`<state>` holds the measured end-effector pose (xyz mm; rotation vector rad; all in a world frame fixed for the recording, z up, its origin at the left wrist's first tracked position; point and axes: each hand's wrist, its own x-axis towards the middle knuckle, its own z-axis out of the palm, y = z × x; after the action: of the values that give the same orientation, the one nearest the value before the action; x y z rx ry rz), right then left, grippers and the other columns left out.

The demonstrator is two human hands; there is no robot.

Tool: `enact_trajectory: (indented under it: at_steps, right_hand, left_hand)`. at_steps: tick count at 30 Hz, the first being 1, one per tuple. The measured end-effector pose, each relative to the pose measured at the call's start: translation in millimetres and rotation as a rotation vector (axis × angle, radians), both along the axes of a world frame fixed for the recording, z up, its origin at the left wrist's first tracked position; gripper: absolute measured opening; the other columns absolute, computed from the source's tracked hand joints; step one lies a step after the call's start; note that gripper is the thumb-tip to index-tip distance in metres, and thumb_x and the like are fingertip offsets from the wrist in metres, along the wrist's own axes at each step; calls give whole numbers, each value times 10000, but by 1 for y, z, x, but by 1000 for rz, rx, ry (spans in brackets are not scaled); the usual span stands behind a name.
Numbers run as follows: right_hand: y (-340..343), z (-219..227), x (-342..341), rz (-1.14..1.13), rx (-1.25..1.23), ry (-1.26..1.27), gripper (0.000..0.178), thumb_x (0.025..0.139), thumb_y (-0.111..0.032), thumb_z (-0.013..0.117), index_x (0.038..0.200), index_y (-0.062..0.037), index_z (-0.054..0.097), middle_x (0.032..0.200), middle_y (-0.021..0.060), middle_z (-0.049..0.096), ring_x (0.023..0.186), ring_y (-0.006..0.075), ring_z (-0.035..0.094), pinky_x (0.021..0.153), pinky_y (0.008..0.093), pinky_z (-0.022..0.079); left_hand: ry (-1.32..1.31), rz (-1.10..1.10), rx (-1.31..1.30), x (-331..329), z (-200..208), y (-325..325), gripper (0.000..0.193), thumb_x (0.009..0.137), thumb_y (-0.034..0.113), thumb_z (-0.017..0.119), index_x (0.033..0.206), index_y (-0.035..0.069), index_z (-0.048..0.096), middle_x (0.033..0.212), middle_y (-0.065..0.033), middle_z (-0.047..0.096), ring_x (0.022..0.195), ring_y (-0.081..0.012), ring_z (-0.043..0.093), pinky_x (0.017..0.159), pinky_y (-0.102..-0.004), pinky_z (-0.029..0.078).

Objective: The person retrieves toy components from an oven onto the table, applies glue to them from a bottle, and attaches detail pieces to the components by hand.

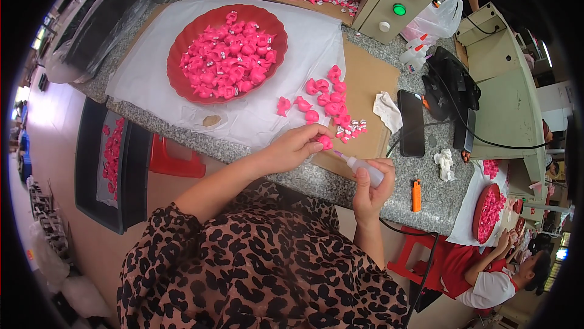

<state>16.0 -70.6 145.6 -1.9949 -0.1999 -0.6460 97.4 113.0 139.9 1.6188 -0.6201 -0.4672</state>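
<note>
Between the fingertips of my left hand (299,144) is a small pink plastic piece (325,143). My right hand (373,189) is wrapped round a small translucent squeeze bottle (367,171), tilted so that its thin nozzle points at the piece, close to it. Whether the tip touches is too small to tell. Just beyond my hands lies a loose group of pink pieces (333,108), with several tiny pink-and-white parts (351,130) on the cardboard (371,79). A scalloped red bowl (177,55), heaped with pink pieces, stands farther off to the left on white paper (143,67).
At the right are a phone (412,123), a crumpled cloth (387,112), an orange lighter (416,196) and white bottles (415,55). A machine with buttons (399,9) stands at the back. A dark bin (134,177) is left below; a co-worker (486,274) sits at right.
</note>
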Motion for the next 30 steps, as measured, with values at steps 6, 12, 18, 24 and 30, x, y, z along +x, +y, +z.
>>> enact_trajectory:
  at_steps: [6, 12, 18, 24, 30]
  right_hand:
    - [6, -2, -3, -25, 67, 3, 167, 812, -86, 491, 917, 15, 409, 872, 100, 403, 719, 140, 472, 541, 212, 482]
    - [13, 2, -5, -22, 252, 58, 165, 816, -85, 485, 924, 10, 404, 874, 97, 400, 722, 139, 471, 543, 213, 478]
    - [13, -2, -5, -42, 206, 30, 175, 816, -93, 495, 923, 4, 396, 850, 89, 411, 691, 136, 478, 551, 212, 474]
    - [-1, 14, 4, 15, 1264, 286, 293, 777, -133, 583, 1002, -26, 428, 871, 68, 512, 722, 141, 546, 599, 238, 472]
    - [-12, 7, 4, 108, 1195, 562, 296, 729, -28, 580, 1006, -6, 480, 891, 85, 547, 767, 168, 561, 688, 290, 467]
  left_hand:
    - [35, 6, -4, 0, 1, 0, 244, 820, 92, 472, 1055, 33, 443, 900, -78, 540, 809, -149, 508, 710, -273, 406]
    - [48, 6, -20, 0, -4, 0, 241, 820, 87, 471, 1051, 29, 439, 925, -85, 535, 832, -159, 515, 724, -279, 410]
    - [101, 18, -105, -1, -7, -3, 231, 821, 78, 484, 1037, 13, 430, 936, -87, 527, 871, -137, 511, 739, -268, 418]
    - [180, 5, -251, -3, -18, -3, 210, 786, 22, 536, 947, 23, 403, 886, -47, 495, 862, -96, 501, 735, -235, 425]
    - [265, 8, -261, -3, -15, -3, 220, 758, 6, 575, 888, 37, 400, 851, -9, 480, 832, -74, 499, 716, -217, 434]
